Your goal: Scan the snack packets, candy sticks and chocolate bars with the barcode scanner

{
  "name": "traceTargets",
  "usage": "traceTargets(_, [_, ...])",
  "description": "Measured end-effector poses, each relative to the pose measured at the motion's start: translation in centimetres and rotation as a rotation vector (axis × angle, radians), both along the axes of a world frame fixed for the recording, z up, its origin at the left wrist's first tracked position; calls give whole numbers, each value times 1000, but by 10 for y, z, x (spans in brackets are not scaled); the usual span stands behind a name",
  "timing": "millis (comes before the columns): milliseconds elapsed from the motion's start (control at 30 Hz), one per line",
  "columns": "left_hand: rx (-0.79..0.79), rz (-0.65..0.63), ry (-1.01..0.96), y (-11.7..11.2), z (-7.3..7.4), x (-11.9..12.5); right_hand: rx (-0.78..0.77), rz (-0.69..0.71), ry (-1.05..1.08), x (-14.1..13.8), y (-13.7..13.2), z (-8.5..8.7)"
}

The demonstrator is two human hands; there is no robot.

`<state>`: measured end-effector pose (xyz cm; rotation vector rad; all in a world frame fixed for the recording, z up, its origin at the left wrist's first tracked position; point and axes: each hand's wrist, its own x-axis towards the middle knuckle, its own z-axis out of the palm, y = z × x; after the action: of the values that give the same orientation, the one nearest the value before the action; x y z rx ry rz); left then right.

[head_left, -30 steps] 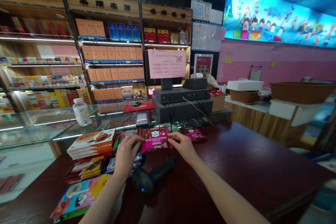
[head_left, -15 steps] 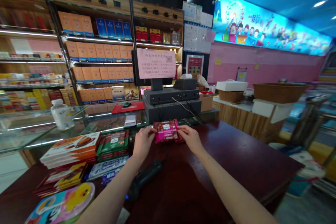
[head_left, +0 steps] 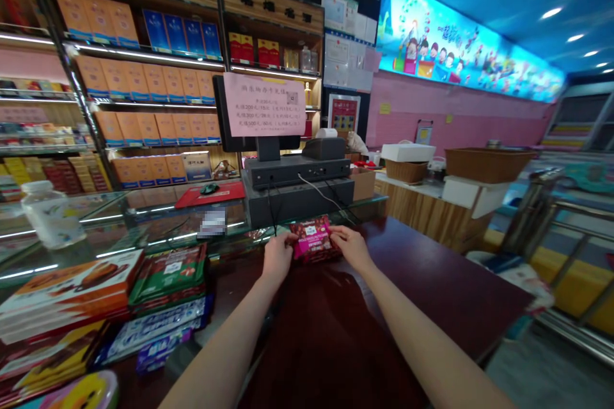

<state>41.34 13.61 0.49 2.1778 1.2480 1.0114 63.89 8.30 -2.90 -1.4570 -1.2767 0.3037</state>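
Left hand [head_left: 278, 257] and right hand [head_left: 352, 248] both at the far edge of the dark wooden counter [head_left: 422, 281]. Between them, a magenta chocolate packet [head_left: 314, 239], lying roughly flat and tipped slightly toward the viewer. Left hand grips the packet's left side, fingers curled over the edge. Right hand does the same on its right side, fingers bent and nearly closed. Cannot tell whether the packet's underside touches the counter.

Packet sits just in front of a low glass display case [head_left: 119, 223], directly below the black cash register [head_left: 297, 172]. A pink notice [head_left: 263, 104] is fixed to the register's raised screen, and a receipt printer [head_left: 326, 148] stands to its right.

Left of the hands, on the counter: a stack of orange chocolate boxes [head_left: 67, 291], green packets [head_left: 167, 275], and white-and-blue packets [head_left: 153, 326] with a small purple packet [head_left: 163, 348] beside them. All are well apart from the right hand; the green packets are nearest the left hand.

On the glass: a plastic bottle [head_left: 50, 217], a red mat [head_left: 208, 195] with a computer mouse [head_left: 210, 188] on it, and a small blurred item [head_left: 212, 223].

Behind: wooden shelves [head_left: 144, 83] of orange and blue boxes. Farther right, on a side counter, a white box [head_left: 407, 152] and a brown rectangular basket [head_left: 487, 163].
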Motion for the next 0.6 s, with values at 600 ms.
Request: traceTargets(600, [-69,42,246,2,-19,20,-151,-66,-130,23,19,-18])
